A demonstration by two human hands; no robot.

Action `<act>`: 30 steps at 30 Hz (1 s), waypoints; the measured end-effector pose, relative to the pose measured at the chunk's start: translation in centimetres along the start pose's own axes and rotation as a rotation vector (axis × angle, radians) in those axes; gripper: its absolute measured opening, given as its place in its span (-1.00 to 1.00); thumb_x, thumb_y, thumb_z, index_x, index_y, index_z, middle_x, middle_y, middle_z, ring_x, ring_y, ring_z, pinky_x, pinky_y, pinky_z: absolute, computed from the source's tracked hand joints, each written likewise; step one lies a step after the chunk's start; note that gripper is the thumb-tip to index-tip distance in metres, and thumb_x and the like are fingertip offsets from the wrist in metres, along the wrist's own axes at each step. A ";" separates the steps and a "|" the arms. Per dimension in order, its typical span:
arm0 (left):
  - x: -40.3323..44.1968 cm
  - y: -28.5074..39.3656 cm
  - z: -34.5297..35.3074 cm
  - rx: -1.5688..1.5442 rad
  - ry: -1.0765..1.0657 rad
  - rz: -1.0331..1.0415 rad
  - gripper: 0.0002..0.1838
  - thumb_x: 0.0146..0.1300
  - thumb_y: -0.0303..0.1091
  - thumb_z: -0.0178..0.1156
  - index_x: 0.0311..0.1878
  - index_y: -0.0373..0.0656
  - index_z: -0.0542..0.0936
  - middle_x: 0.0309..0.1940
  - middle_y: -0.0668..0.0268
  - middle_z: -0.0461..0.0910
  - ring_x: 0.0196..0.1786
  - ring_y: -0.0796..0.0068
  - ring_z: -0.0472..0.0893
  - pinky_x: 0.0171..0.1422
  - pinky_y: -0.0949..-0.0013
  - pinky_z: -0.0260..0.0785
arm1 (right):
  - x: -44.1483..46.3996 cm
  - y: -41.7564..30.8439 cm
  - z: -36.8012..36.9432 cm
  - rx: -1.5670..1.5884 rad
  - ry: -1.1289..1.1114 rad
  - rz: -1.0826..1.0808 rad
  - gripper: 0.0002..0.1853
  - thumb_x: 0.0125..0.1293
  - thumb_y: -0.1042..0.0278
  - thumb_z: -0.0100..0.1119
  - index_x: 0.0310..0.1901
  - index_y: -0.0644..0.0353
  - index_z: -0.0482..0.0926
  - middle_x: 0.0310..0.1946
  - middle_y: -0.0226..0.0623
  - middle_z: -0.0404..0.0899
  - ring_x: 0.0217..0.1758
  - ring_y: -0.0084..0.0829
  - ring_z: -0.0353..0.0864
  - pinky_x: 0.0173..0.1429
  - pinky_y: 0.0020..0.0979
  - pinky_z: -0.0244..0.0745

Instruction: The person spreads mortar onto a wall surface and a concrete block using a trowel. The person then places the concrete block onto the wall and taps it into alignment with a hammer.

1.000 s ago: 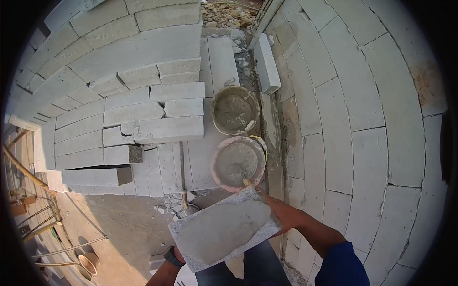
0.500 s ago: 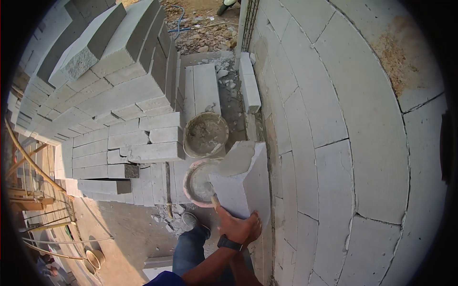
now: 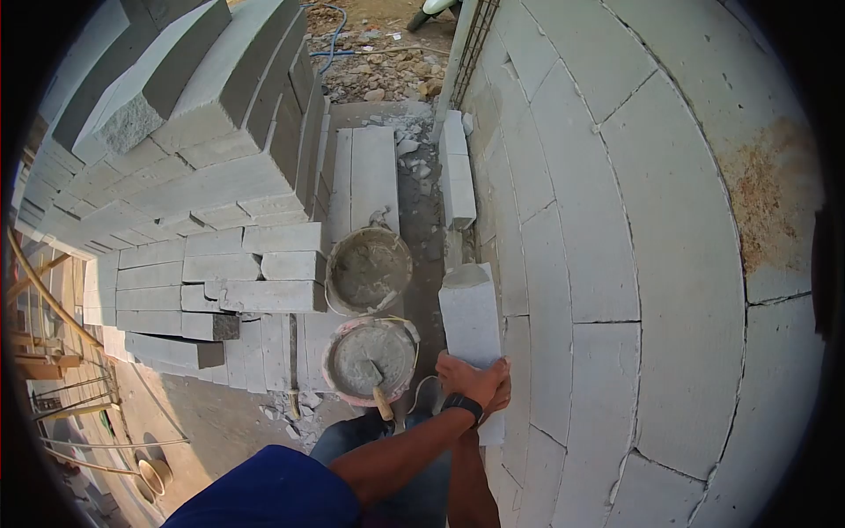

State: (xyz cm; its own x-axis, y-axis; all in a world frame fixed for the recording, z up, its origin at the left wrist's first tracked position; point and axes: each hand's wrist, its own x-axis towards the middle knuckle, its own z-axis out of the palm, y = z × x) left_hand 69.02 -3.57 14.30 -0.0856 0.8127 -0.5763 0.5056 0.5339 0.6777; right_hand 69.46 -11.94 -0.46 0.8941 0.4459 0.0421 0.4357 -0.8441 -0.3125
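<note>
Both hands grip a pale grey lightweight concrete block (image 3: 468,326) beside the wall. My left hand (image 3: 468,378), with a black watch on its wrist, wraps over the block's upper edge. My right hand (image 3: 502,392) is close against it on the wall side, its fingers partly hidden. Grey mortar (image 3: 466,276) covers the block's far end. Left of the block stands a bucket of mortar (image 3: 352,343) with a trowel (image 3: 382,400) resting in it, handle over the rim. Further along the wall lies another block (image 3: 458,172), apart from the held one.
A second mortar bucket (image 3: 370,273) stands just beyond the first. Tall stacks of blocks (image 3: 220,189) fill the left side. The block wall (image 3: 607,290) rises close on the right. Broken pieces (image 3: 299,414) and a metal bar (image 3: 294,361) lie near my feet.
The block has swung from a tilted position over the near bucket to lie along the wall, and both hands moved right with it. The trowel in the bucket now shows fully.
</note>
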 end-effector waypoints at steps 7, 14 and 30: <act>16.9 -1.9 2.5 -0.236 -0.528 0.441 -0.12 0.30 -0.01 0.40 0.46 -0.46 0.30 0.37 -0.25 0.38 0.35 -0.07 0.50 0.46 0.04 0.32 | 12.2 -8.1 0.3 0.137 0.036 -0.117 0.23 0.07 0.03 0.57 0.63 0.20 -0.07 0.42 0.13 0.26 0.49 0.13 0.20 0.50 0.21 0.05; 41.4 -9.7 -13.5 0.286 0.298 0.492 -0.27 0.31 -0.06 0.40 0.36 -0.38 0.42 0.25 -0.18 0.50 0.34 -0.15 0.47 0.45 0.04 0.31 | 22.6 -7.7 11.7 -0.020 -0.199 -0.175 0.28 -0.10 0.22 0.62 0.63 0.10 -0.02 0.38 0.11 0.28 0.41 0.13 0.24 0.50 0.14 0.03; 54.9 -24.7 -15.8 0.713 0.618 -0.208 0.10 0.34 0.61 -0.13 0.73 0.18 -0.21 0.72 -0.02 -0.33 0.74 -0.10 -0.32 0.66 -0.34 -0.40 | 29.1 -5.8 30.7 -0.058 -0.381 -0.071 0.25 -0.05 0.17 0.64 0.64 -0.12 -0.01 0.39 0.30 0.20 0.48 0.29 0.17 0.52 0.26 0.00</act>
State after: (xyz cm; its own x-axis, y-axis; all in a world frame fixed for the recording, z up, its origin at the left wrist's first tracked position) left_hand 38.25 31.55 -26.84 -0.5659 0.8061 -0.1732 0.8143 0.5793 0.0358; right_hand 89.79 15.08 -26.55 0.7639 0.5728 -0.2972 0.5097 -0.8181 -0.2664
